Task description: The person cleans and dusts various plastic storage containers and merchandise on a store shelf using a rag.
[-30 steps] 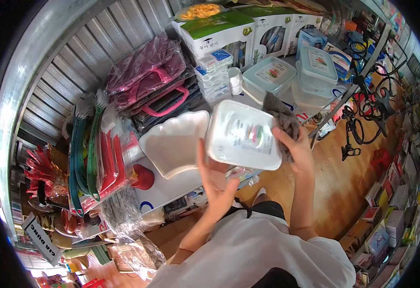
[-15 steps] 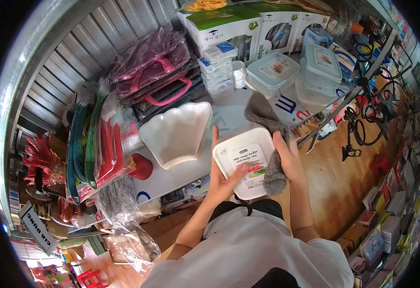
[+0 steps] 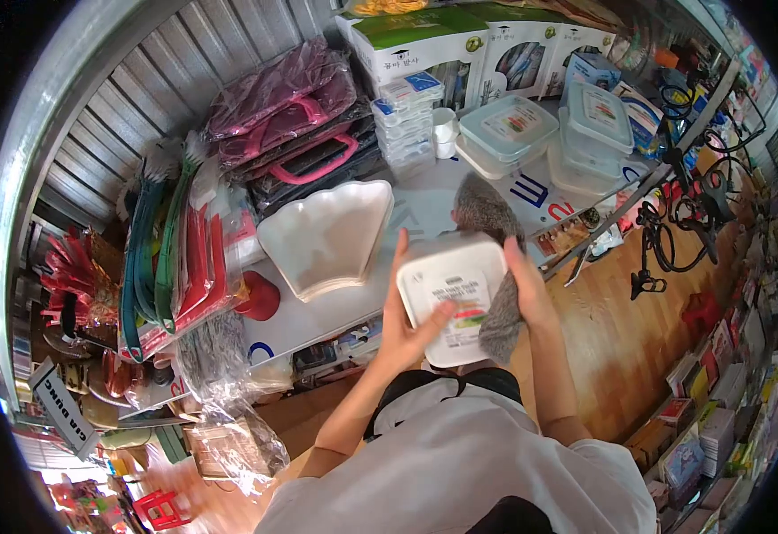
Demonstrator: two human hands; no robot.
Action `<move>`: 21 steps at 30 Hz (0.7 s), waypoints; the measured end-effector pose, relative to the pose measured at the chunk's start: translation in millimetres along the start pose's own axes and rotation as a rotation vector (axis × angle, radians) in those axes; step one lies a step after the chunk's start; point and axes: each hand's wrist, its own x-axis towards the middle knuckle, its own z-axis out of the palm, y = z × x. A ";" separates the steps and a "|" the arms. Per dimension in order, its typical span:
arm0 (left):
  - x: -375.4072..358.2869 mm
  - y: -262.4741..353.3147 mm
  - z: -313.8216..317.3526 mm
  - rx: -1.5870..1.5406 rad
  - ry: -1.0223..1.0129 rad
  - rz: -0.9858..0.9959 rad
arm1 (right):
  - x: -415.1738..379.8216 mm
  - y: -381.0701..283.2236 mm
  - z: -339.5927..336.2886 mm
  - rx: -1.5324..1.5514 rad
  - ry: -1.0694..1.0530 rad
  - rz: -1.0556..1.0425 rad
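In front of my body, my left hand (image 3: 407, 327) grips a white plastic food container (image 3: 423, 307) by its left side, the thumb lying over the printed label. My right hand (image 3: 531, 298) is closed around a grey cloth (image 3: 501, 327), pressing it against the container's right edge. The cloth's upper part (image 3: 487, 209) sticks out beyond the container's far side. Just left of the container, a scalloped white plastic tray (image 3: 325, 240), apparently a stack, rests on the table (image 3: 414, 203). The fingers under the container are hidden.
Clear lidded boxes (image 3: 506, 129) and small stacked boxes (image 3: 405, 125) stand farther back, by green-and-white cartons (image 3: 420, 53). Wrapped pink-handled bags (image 3: 291, 133) and a red cup (image 3: 258, 296) lie left. A metal rail (image 3: 624, 205) with black hooks runs right, near packed shelves (image 3: 709, 418).
The cloth's lower end has moved left and up over the container's right edge, along with my right hand. The container has shifted slightly and looks blurred.
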 end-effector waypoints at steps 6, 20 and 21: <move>4.8 29.2 -8.8 0.687 -0.231 0.069 | -2.4 -65.6 -2.2 -0.454 -0.108 0.203; -9.4 39.7 -20.4 0.874 -0.257 0.008 | -17.2 -52.6 35.4 -0.758 -0.274 -0.139; -11.4 43.6 -22.0 0.770 -0.231 -0.100 | -16.0 -43.9 26.0 -0.702 -0.250 -0.093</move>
